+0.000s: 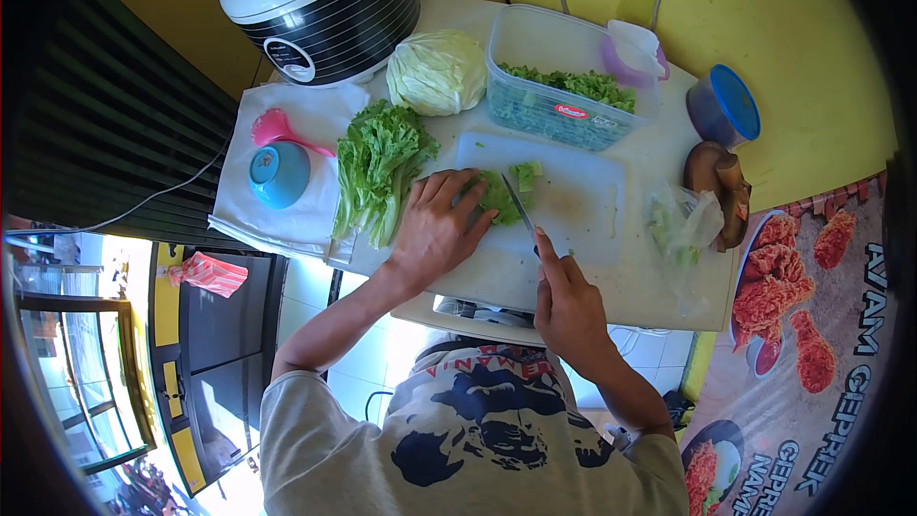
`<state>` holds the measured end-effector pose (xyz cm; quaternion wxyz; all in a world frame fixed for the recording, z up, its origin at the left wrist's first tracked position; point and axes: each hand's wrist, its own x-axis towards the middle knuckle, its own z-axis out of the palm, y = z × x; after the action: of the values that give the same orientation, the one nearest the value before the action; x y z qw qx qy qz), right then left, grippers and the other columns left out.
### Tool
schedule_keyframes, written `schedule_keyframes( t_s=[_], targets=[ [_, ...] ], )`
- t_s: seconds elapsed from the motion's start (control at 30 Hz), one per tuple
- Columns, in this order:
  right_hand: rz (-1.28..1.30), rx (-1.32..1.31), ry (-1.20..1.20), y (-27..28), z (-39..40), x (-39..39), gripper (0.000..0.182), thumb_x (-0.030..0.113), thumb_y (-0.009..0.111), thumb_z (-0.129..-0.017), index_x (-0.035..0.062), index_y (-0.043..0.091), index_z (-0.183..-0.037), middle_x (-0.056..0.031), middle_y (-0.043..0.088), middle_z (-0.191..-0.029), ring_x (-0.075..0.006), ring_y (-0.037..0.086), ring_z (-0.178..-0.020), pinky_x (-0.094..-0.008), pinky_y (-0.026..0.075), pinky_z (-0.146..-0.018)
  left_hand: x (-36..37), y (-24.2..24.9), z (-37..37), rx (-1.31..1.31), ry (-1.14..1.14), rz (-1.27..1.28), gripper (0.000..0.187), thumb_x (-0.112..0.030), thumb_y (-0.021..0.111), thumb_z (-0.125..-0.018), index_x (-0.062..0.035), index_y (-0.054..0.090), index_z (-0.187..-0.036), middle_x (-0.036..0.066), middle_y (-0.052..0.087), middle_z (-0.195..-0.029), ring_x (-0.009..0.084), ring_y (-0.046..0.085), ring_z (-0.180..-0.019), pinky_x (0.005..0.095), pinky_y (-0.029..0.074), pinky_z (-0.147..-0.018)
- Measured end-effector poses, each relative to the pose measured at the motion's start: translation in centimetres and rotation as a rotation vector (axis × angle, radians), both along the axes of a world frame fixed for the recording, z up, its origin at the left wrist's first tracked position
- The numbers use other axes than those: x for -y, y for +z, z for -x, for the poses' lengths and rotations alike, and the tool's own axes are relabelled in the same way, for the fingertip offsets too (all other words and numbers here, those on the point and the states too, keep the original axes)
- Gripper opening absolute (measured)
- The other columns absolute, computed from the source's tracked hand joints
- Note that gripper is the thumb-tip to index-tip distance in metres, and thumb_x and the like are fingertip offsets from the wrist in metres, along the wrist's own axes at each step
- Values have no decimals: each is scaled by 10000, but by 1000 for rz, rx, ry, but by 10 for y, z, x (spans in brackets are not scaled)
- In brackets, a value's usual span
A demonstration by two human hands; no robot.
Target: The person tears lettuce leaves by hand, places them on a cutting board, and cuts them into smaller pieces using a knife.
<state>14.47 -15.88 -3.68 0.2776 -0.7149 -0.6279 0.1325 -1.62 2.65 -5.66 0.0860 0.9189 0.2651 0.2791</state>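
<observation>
On the white cutting board, my left hand presses down on a bunch of green lettuce, its fingers bent around it. My right hand grips a knife by its dark handle, the index finger laid along the top. The blade points away from me and lies just right of the held lettuce. A small cut piece sits on the far side of the blade. More leafy lettuce lies left of the board, beside my left hand.
Behind the board stand a cabbage and a clear container of cut greens. A rice cooker, blue bowl and pink spoon are left. To the right are a plastic bag, brown wooden object and blue-lidded tub.
</observation>
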Motion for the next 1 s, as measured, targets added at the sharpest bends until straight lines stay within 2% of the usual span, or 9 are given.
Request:
schedule_keyframes(
  t_s=[0.47, 0.67, 1.0],
  targets=[
    [66, 171, -85, -1, -20, 19, 737, 0, 619, -921, 81, 383, -1615, -135, 613, -901, -290, 630, -569, -427, 556, -534, 0, -1, 1, -3, 2, 11, 400, -216, 817, -882, -16, 715, -1213, 125, 653, -1307, 327, 614, -1192, 473, 489, -1008],
    [-26, 94, -48, 0, -17, 19, 724, -15, 633, -907, 88, 429, -1593, -111, 615, -868, -260, 624, -565, -414, 547, -521, 1, 1, 0, 44, 17, -30, 427, -212, 826, -869, -15, 711, -1230, 128, 644, -1339, 319, 612, -1193, 478, 476, -1018],
    [-45, 70, -12, -7, -7, -14, 693, 4, 633, -922, 94, 444, -1583, -116, 631, -880, -289, 651, -602, -412, 562, -546, 1, -2, 3, 40, -39, -32, 425, -194, 818, -873, -21, 709, -1246, 118, 670, -1301, 311, 616, -1217, 486, 468, -1033]
  ],
)
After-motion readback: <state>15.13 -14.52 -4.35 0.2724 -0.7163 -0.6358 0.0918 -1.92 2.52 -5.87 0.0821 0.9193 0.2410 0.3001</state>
